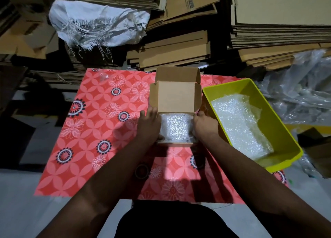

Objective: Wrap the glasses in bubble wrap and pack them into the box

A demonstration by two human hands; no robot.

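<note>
**Seating the wrapped glass in the carton**

Pressing down from both sides, the left hand and right hand clamp the white bubble-wrapped bundle, which sits inside the small brown cardboard box on the red flower-patterned tablecloth. More bubble wrap lies in the yellow-green plastic tub just right of the box. Judging from the snug fit, forcing the bundle could stress the glass, or leave wrap bulging so the lid flap will not close.
</note>
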